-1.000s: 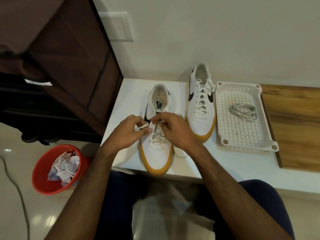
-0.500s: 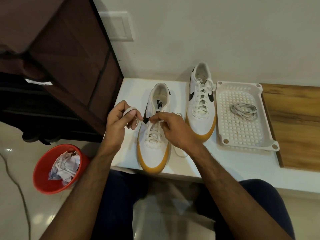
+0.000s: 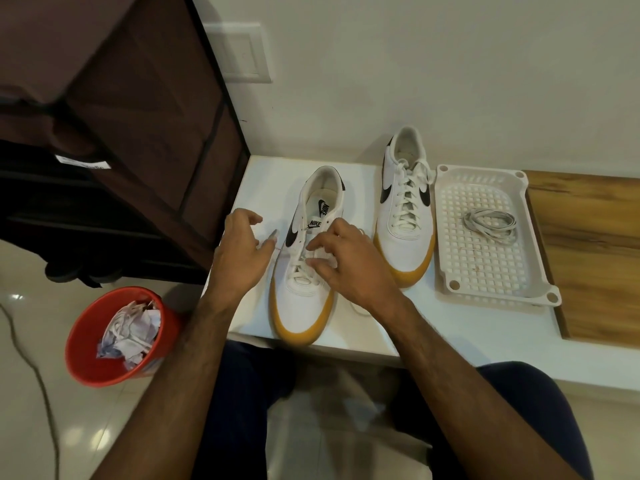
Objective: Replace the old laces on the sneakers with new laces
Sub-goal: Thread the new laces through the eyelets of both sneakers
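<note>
A white ledge (image 3: 450,341) against a pale wall is serving as our workbench, and we are reading it from the left. On the tiled floor beside us, a red bin (image 3: 114,337) is holding crumpled paper and what may be a discarded lace. A dark brown fabric wardrobe (image 3: 138,116) is standing against the ledge's left end.

Our left hand (image 3: 242,251) is hovering just left of the near sneaker (image 3: 304,271), fingers loosely curled; a thin white strand seems to be running across it, but we cannot tell whether we are actually holding it. Our right hand (image 3: 346,261) is resting on the middle of that sneaker, thumb and forefinger pinching the lace (image 3: 301,268) at the eyelets.

The near sneaker is lying with its long axis running away from us, toe towards our lap and heel towards the wall, tilted slightly right. Both hands are flanking it, so we judge the next pull to be going sideways across the eyelet rows, with the right hand nearer the lace.

Further right, the second sneaker (image 3: 405,216) is sitting fully laced, parallel and set further back. Beside it, a white perforated tray (image 3: 446,216) is holding a coiled lace (image 3: 491,225), well apart from both hands. A wooden board (image 3: 588,254) is lying just beyond the tray.
</note>
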`<action>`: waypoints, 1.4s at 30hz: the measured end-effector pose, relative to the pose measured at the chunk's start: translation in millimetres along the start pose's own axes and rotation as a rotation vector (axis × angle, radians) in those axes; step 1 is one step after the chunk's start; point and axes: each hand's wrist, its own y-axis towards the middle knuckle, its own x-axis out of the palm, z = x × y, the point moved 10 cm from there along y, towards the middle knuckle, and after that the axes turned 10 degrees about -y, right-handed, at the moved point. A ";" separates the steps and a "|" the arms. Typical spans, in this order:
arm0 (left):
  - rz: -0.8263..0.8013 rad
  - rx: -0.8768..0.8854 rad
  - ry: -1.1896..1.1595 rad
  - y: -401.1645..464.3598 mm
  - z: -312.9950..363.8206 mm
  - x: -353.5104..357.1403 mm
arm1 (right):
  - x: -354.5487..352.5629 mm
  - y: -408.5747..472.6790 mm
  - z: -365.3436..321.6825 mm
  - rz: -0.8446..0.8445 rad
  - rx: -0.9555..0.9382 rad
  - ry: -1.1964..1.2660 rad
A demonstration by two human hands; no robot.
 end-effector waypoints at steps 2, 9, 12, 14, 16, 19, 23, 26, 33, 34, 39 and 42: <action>-0.056 0.083 -0.039 -1.5 13.4 6.8 | 7.4 -1.8 -9.5 -0.016 -0.001 -0.111; -0.357 0.119 -0.064 -11.0 17.6 42.8 | 11.8 0.6 -4.3 -0.110 0.015 -0.064; -0.432 0.068 -0.089 -13.0 13.5 48.6 | 9.7 0.5 2.9 -0.160 0.000 -0.060; -0.466 0.039 -0.074 -15.0 9.3 51.3 | 9.4 0.3 4.2 -0.168 -0.009 -0.085; -0.463 0.058 0.001 -15.2 8.7 50.8 | 7.6 -0.3 5.9 -0.157 -0.025 -0.131; -0.422 0.140 0.177 -13.2 11.1 43.1 | 1.4 -2.8 10.5 -0.117 -0.057 -0.202; -0.438 0.147 -0.077 -18.3 25.4 29.8 | 3.0 -6.3 6.6 -0.127 -0.116 -0.191; -0.402 0.164 -0.418 -23.3 45.5 15.2 | 2.2 -6.4 9.4 -0.141 -0.135 -0.172; -0.096 0.270 -0.853 -13.9 57.4 -31.3 | -0.7 -5.3 21.9 -0.183 -0.115 0.015; -0.063 0.281 -0.879 -13.1 61.5 -38.1 | -1.1 -5.3 23.6 -0.184 -0.114 0.031; -0.080 0.419 -1.051 -23.6 105.6 -67.7 | -0.6 -6.6 27.9 -0.191 -0.084 0.057; -0.178 0.508 -1.182 -37.8 140.2 -80.5 | 0.4 -6.3 29.6 -0.194 -0.065 0.064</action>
